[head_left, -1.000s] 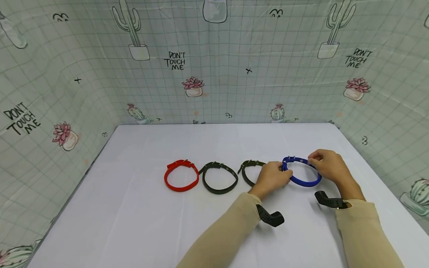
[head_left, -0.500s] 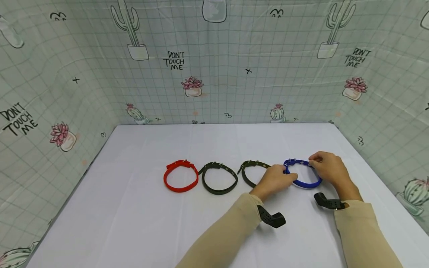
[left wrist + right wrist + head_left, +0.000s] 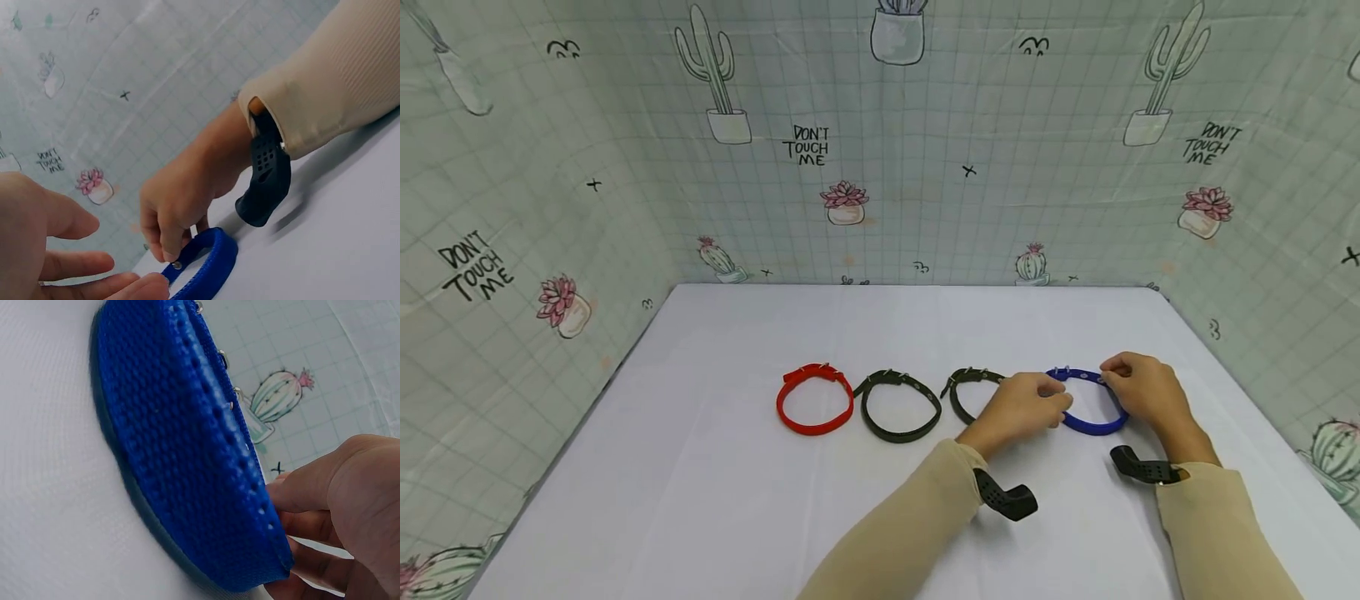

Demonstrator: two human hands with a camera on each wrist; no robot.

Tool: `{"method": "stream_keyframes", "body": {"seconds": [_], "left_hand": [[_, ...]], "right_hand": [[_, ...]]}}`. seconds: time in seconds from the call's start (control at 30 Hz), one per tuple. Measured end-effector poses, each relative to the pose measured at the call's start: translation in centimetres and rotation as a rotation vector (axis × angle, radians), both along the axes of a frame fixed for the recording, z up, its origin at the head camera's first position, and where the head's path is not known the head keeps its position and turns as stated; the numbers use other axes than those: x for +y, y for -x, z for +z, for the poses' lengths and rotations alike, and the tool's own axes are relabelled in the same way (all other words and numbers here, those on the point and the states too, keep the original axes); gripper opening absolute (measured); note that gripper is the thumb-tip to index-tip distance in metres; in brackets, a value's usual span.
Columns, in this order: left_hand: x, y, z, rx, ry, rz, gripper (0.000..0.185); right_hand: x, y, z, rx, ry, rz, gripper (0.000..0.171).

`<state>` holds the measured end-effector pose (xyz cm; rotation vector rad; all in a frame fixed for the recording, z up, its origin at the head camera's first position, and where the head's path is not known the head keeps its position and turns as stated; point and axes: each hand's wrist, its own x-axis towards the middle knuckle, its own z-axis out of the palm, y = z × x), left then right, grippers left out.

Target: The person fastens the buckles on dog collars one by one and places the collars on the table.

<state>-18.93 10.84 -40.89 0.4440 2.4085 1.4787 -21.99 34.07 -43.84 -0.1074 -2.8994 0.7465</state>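
Note:
A blue buckle collar (image 3: 1096,429) stands as a loop on the white table, its metal eyelets along the far side. Beside its left end is my left hand (image 3: 1018,408), hiding part of the loop. In the left wrist view that hand's fingers (image 3: 75,265) are spread apart and grip nothing. My right hand (image 3: 1150,396) pinches the collar's far right part between thumb and fingertips. The right wrist view shows the woven blue strap (image 3: 175,444) close up, with the thumb and fingers at its end.
To the left lie a red collar (image 3: 815,430), a dark collar (image 3: 901,437) and a dark green collar (image 3: 953,392), all buckled into loops in a row. My left forearm (image 3: 902,517) crosses in front of the green one. A patterned cloth (image 3: 925,208) hangs behind the table.
My left hand has let go of the blue collar's left side and its fingers have loosened. The right hand keeps its place on the strap. The head view has shifted slightly.

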Motion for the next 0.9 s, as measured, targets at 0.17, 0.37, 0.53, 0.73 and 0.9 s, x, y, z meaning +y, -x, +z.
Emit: {"method": "stream_keyframes", "body": {"seconds": [0.17, 0.37, 0.53, 0.73, 0.9], "left_hand": [[-2.6, 0.2, 0.4, 0.059, -0.073, -0.098, 0.024], [-6.7, 1.6, 0.7, 0.141, -0.074, -0.137, 0.026], [-10.0, 2.3, 0.6, 0.154, -0.065, -0.109, 0.028], [-14.2, 2.8, 0.5, 0.194, -0.055, -0.046, 0.025], [-17.4, 3.7, 0.3, 0.225, -0.041, 0.017, 0.025]], "right_hand": [[-0.2, 0.3, -0.3, 0.026, 0.001, 0.004, 0.021], [-0.3, 1.0, -0.1, 0.059, 0.001, 0.007, 0.021], [-0.3, 1.4, -0.1, 0.043, -0.007, 0.003, 0.021], [-0.7, 1.5, 0.0, 0.04, -0.018, -0.02, 0.025], [-1.3, 1.8, 1.8, 0.039, -0.022, 0.013, 0.033]]}}
